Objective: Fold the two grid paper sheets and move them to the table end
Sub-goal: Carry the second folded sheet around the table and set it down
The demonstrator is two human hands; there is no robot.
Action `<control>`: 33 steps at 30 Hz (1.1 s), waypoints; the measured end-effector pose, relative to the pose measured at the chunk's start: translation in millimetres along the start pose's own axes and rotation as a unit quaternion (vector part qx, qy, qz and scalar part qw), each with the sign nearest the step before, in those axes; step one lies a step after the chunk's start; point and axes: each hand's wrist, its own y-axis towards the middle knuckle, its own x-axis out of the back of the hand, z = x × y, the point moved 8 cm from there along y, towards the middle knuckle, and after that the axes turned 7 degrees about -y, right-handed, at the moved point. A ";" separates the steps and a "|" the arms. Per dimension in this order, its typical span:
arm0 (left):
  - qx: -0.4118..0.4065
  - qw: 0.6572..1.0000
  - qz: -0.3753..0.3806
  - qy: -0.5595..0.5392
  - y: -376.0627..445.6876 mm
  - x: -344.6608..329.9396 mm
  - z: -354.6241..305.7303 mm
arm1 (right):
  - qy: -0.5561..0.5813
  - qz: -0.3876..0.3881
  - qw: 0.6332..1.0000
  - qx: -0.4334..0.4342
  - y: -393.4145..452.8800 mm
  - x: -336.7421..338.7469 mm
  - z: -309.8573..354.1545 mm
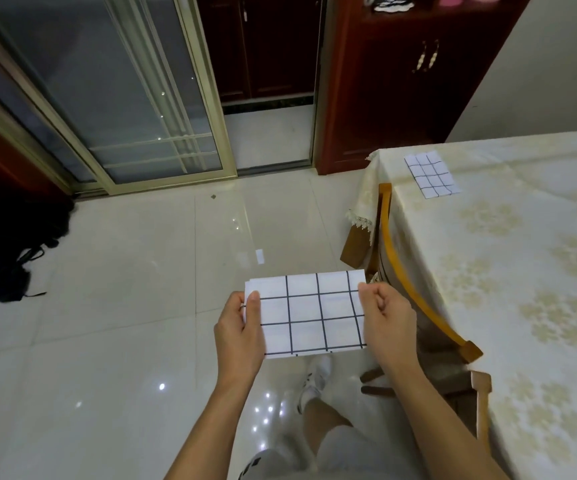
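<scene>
I hold a folded white sheet with a black grid point(309, 313) in the air over the tiled floor, left of the table. My left hand point(242, 332) pinches its left edge, thumb on top. On the opposite side my right hand point(385, 315) pinches the right edge with curled fingers. A second folded grid sheet point(431, 173) lies flat on the table point(522, 271) near its far left corner, apart from both hands.
A cream patterned cloth covers the table. Two wooden chairs point(415, 292) are tucked along the table's left side. A dark bag point(6, 247) lies on the floor at far left. Sliding glass doors and a red-brown cabinet point(401, 81) stand beyond.
</scene>
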 end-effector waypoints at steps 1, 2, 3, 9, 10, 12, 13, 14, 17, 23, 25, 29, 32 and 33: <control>-0.002 1.000 0.003 -0.001 12.2 -7.0 -2.4 | 0.002 -0.005 1.000 0.002 12.8 -3.0 -1.2; -0.005 1.000 0.007 -0.001 24.4 -14.4 -4.9 | 0.005 -0.007 1.000 -0.001 26.0 -5.8 -2.6; -0.009 1.000 0.011 -0.004 37.1 -22.5 -7.9 | 0.005 -0.008 1.000 -0.005 40.3 -8.9 -3.6; -0.012 1.000 0.026 -0.004 119.5 -78.0 -31.9 | 0.015 -0.017 0.999 -0.036 131.8 -18.3 -2.4; -0.010 1.000 0.028 -0.001 133.4 -88.9 -35.7 | 0.018 -0.018 0.999 -0.048 147.6 -18.6 -3.1; -0.009 0.999 0.035 0.003 159.3 -111.0 -44.3 | 0.028 -0.025 0.997 -0.067 178.6 -17.7 -6.2; -0.012 0.999 0.039 0.004 171.8 -122.9 -49.1 | 0.031 -0.031 0.996 -0.075 194.3 -15.8 -7.8; -0.016 0.999 0.043 0.006 183.3 -135.1 -54.8 | 0.028 -0.040 0.996 -0.080 209.5 -12.9 -9.1; -0.024 0.998 0.062 0.014 213.6 -174.2 -69.4 | 0.014 -0.069 0.994 -0.089 249.1 1.9 -11.7; -0.036 0.989 0.142 0.039 254.8 -255.7 -89.0 | 0.031 -0.121 0.982 -0.140 290.6 33.3 -43.6; -0.042 0.982 0.178 0.055 265.9 -285.2 -92.9 | 0.023 -0.142 0.976 -0.162 300.8 43.4 -60.8; -0.047 0.964 0.253 0.067 283.2 -346.7 -97.1 | 0.024 -0.196 0.960 -0.198 315.6 67.1 -84.3; -0.053 0.947 0.309 0.074 294.6 -395.9 -100.1 | 0.015 -0.239 0.944 -0.225 329.4 83.7 -95.5; -0.054 0.940 0.328 0.076 298.8 -411.8 -100.7 | 0.011 -0.253 0.938 -0.236 334.7 88.0 -99.9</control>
